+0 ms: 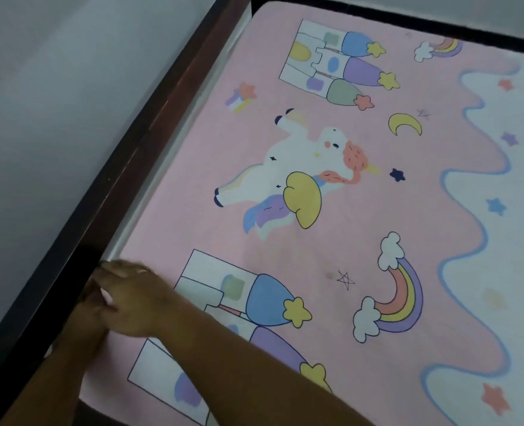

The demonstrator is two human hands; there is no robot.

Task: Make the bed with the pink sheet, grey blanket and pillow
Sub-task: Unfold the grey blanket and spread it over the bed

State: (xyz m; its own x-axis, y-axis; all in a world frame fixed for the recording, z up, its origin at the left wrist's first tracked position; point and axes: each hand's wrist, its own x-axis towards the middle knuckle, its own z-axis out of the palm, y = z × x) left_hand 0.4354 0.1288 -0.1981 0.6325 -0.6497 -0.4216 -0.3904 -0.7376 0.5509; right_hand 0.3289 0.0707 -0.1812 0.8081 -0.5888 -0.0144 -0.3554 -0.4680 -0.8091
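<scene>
Fingers together, I am pressing my right hand [134, 298] on the pink sheet [316, 241], seemingly soft and light, at its left edge, the place to pinch; of my left hand [92, 304] I cannot tell.

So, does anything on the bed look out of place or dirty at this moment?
Mostly no: the pink sheet lies flat. Two small things: a pale strip shows between it and the dark frame, so that edge may not be tucked fully, and a faint dull spot sits beside the thin-lined star.
</scene>
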